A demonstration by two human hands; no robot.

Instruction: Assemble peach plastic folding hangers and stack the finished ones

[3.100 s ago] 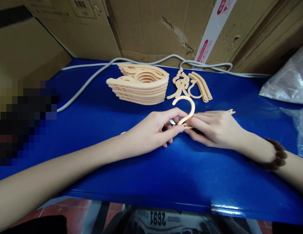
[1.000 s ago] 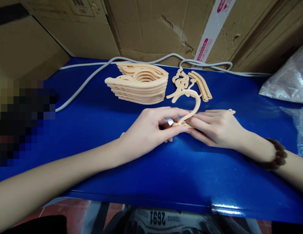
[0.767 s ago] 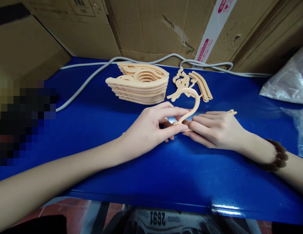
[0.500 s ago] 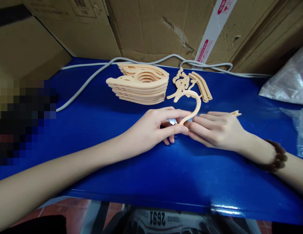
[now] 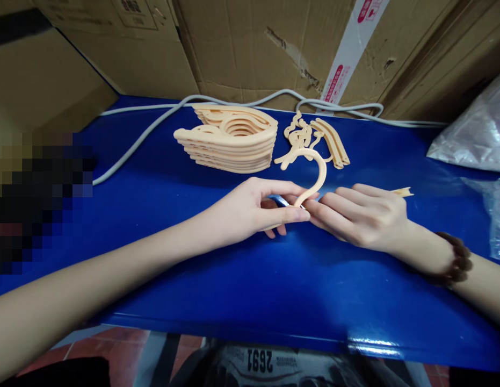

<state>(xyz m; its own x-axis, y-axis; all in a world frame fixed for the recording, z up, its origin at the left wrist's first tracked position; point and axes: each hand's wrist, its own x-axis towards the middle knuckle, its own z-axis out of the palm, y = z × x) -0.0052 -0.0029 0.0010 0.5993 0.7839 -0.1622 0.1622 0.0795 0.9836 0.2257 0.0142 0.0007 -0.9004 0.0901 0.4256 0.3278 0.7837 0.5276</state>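
A cream plastic hook point(image 5: 321, 174) rises from between my hands, its curve toward the back. My left hand point(image 5: 269, 207) pinches the hook's base between thumb and fingers. From the right, my right hand point(image 5: 364, 215) is closed around a cream piece point(image 5: 403, 192), whose notched end sticks out past the knuckles; its fingertips meet the hook's base. Most of what lies under the fingers is hidden. Behind my left hand stands a stack of cream hanger-like parts point(image 5: 229, 148). Loose cream hooks point(image 5: 300, 134) and curved arms point(image 5: 332, 145) lie to its right.
The blue table point(image 5: 250, 290) has its near edge below my hands. A grey cable point(image 5: 140, 142) runs along the back, before cardboard boxes point(image 5: 241, 48). Clear plastic bags point(image 5: 475, 129) lie at the right.
The hook has shifted slightly left. My right hand has turned a little, and more of the notched cream end shows beyond it, farther right.
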